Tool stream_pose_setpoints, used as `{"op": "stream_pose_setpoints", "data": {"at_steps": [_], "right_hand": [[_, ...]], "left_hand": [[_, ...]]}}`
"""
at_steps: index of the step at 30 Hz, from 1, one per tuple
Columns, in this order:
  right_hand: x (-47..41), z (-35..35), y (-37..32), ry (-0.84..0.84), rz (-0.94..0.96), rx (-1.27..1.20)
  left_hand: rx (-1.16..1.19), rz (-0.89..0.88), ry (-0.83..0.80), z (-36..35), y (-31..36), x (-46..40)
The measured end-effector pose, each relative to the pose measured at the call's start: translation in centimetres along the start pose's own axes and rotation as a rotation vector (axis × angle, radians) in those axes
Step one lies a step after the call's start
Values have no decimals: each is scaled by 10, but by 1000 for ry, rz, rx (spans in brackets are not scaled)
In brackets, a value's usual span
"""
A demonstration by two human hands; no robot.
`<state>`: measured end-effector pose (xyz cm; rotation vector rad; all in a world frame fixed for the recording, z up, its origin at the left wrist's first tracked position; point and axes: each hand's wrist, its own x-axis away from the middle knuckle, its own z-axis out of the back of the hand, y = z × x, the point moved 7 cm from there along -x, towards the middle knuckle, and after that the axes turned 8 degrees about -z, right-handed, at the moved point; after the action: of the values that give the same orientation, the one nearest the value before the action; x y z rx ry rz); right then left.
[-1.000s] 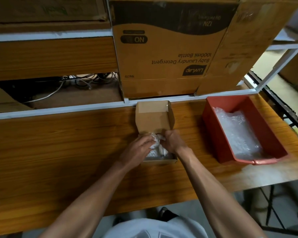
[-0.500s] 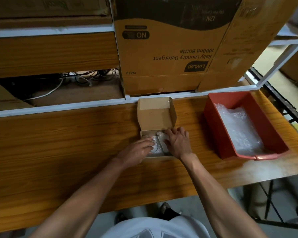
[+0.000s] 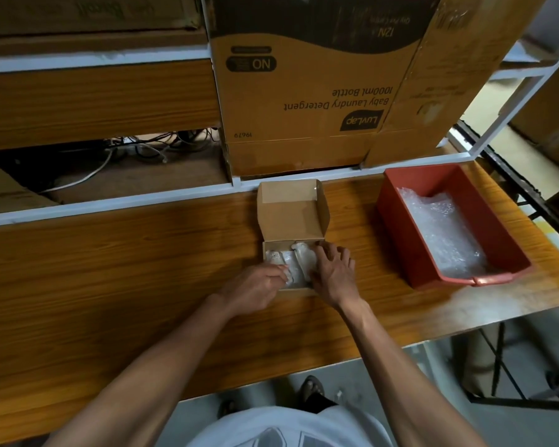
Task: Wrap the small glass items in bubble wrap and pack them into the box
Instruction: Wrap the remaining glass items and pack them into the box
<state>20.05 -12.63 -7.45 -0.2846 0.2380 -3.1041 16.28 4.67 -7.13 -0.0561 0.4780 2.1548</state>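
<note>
A small brown cardboard box (image 3: 292, 214) stands open on the wooden table, its lid tipped up at the back. Inside lie bubble-wrapped items (image 3: 296, 264), white and crinkled, filling the box floor. My left hand (image 3: 259, 285) is at the box's near left corner, fingertips curled onto the wrapped bundle. My right hand (image 3: 333, 269) lies over the right side of the box, fingers spread and pressing down on the wrapping. The glass inside the wrap is hidden.
A red plastic bin (image 3: 397, 227) with loose bubble wrap (image 3: 439, 230) sits to the right on the table (image 3: 110, 269). Large cardboard cartons (image 3: 310, 91) stand on the shelf rail just behind the box. Cables (image 3: 149, 150) lie in the gap at back left.
The bundle held above the box a second ago now lies inside it. My right hand has flattened onto the wrapping, and my left hand has dropped to the box's near left corner.
</note>
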Motion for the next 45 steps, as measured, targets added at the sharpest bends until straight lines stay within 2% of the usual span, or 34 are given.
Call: {"op": "stream_pose_setpoints", "data": {"at_steps": [2,4,5,7,9,14,19,26,31,36,41,45], "right_hand": [[0,1,-2,6,-15,-5],[-2,3,-4,8,-36,-25],[-3,4,-4,10,-44,-32],[-5,3,-6,17,-55,-24],[-9,1,-7,33,-67,4],[-20,-7,-10,39,-89,104],[-25,-8,-13,42,-120,91],[-23,2,-12,46,-106,95],[-25,6,-14,27,-129,133],[-19,9,-11,98,-131,152],[-5,23,5,276,-132,-73],[7,35,26,293,-193,-239]], "left_hand": [[85,98,109,11,-2,5],[151,291,205,18,-14,12],[114,378,204,20,-21,13],[-30,515,77,20,-32,12],[-76,586,-80,18,-38,8],[-79,602,-291,9,-45,-12],[-18,624,-376,3,-53,-22],[30,572,-311,9,-56,-27],[47,544,-364,4,-55,-28],[-11,492,-355,16,-42,-32],[90,568,-255,23,-40,-23],[177,652,-119,34,-39,-21]]}}
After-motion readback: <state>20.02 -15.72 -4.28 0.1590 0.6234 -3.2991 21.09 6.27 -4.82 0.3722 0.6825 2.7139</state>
